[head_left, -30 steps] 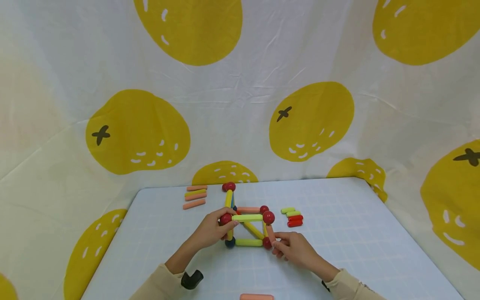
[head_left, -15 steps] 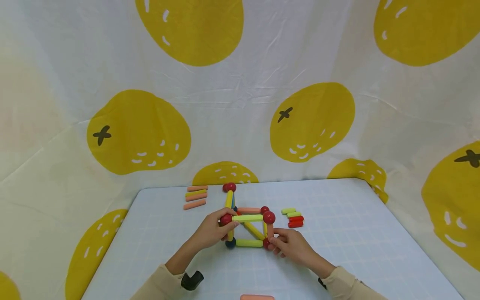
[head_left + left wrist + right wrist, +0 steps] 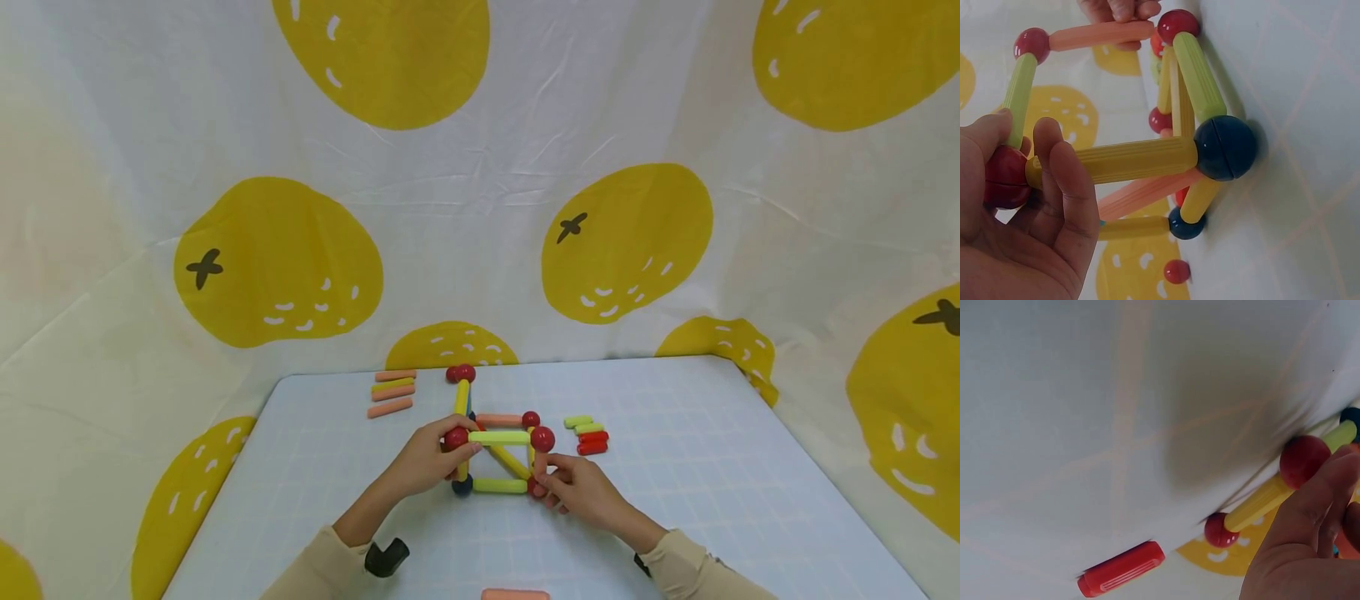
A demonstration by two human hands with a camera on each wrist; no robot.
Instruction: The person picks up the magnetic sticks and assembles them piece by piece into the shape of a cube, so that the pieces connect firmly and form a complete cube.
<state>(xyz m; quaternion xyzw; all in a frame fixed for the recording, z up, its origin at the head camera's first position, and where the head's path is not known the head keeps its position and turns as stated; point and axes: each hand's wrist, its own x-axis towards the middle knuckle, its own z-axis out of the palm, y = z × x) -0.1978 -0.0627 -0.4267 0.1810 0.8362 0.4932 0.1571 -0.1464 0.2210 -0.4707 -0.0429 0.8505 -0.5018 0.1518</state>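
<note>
A frame of ribbed rods and balls stands on the table. My left hand [image 3: 422, 460] grips its upper front-left red ball [image 3: 1005, 190], thumb near the pale green rod [image 3: 500, 437] that runs across to another red ball [image 3: 542, 439]. From that ball a salmon rod [image 3: 1100, 35] hangs nearly upright, and my right hand [image 3: 587, 493] pinches it near the lower end. That end is right at the lower red ball [image 3: 1179, 24] in the left wrist view. Below, a yellow rod [image 3: 1138, 160] meets a dark blue ball [image 3: 1225, 148].
Loose salmon rods [image 3: 390, 408] and a yellow one lie at the back left. Short green rods [image 3: 578, 422] and red rods [image 3: 592, 447] lie right of the frame. One salmon rod [image 3: 515, 594] is at the front edge. A fruit-print cloth [image 3: 480, 250] hangs behind.
My right hand has shifted slightly left, swinging the salmon rod from a slant to nearly upright, its lower end now at the lower red ball. My left hand keeps its grip.
</note>
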